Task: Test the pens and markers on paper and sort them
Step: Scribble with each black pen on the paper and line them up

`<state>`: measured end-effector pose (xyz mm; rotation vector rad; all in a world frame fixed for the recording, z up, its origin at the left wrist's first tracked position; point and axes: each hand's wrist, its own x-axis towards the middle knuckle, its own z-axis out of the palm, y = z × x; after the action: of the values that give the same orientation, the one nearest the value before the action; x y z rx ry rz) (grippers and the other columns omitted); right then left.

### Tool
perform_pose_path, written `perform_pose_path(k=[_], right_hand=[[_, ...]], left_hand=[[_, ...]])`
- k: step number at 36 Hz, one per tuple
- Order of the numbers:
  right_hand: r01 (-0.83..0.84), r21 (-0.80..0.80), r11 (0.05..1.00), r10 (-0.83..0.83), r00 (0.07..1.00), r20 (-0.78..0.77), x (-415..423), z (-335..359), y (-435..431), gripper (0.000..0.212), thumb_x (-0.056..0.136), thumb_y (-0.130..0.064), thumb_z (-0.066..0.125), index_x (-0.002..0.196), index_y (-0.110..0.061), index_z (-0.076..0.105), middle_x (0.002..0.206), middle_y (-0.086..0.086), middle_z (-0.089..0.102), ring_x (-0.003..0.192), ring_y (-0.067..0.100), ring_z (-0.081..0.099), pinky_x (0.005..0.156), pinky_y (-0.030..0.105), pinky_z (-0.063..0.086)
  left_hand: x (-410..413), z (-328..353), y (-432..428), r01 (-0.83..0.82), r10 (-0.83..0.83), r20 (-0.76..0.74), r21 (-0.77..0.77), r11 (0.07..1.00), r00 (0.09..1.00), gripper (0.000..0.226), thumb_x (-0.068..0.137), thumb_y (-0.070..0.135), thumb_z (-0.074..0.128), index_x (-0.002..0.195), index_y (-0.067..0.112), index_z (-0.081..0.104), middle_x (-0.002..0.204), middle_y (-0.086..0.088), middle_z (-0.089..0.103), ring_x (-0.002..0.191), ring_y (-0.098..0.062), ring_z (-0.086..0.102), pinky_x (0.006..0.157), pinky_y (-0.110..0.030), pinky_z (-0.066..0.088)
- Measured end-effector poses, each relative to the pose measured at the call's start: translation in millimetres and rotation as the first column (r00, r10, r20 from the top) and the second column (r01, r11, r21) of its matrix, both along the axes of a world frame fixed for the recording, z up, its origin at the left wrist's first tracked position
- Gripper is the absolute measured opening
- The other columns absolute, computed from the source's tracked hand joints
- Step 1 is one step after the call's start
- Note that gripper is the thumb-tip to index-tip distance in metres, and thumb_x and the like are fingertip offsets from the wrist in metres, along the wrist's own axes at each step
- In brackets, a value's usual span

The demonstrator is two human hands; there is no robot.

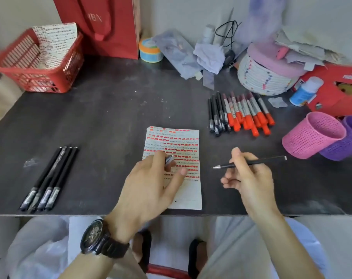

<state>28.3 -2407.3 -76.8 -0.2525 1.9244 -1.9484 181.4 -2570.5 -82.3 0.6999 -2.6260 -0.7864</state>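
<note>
Dark table [114,109]: right hand [249,178] gripping uncapped pen [251,163] (left hand [151,184] pinching cap [169,159])

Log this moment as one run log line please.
right hand: holds uncapped pen | left hand: holds cap over paper | four pens at left | untested pile at right

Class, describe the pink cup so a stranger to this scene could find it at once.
Start at the dark table and go to its right edge, past the pile of orange-capped markers. Two perforated cups lie tipped on their sides there, touching. The pink cup is the nearer-left one; its neighbour is the purple cup.
</note>
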Motion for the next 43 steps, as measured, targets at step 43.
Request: perform_pose_path(k=[43], right_hand=[[0.045,0.245,0.968,0.062,0.909,-0.413,10.9,-37.4,-25.5,0.04,0.087,-0.007,0.071,0.058,-0.008,0.045,0.044,0.006,0.054,0.038,0.008,0.06,0.046,0.01,0.042]], left_hand=[[-26.1,-34.2,14.9,0.097,-0.095,-0.032,0.055,0.994,0.995,0.074,0.071,0.058,0.076,0.128,0.023,0.045,0.138,0.015,0.053,0.128,-0.008,0.046,0.095,-0.016,0.036]])
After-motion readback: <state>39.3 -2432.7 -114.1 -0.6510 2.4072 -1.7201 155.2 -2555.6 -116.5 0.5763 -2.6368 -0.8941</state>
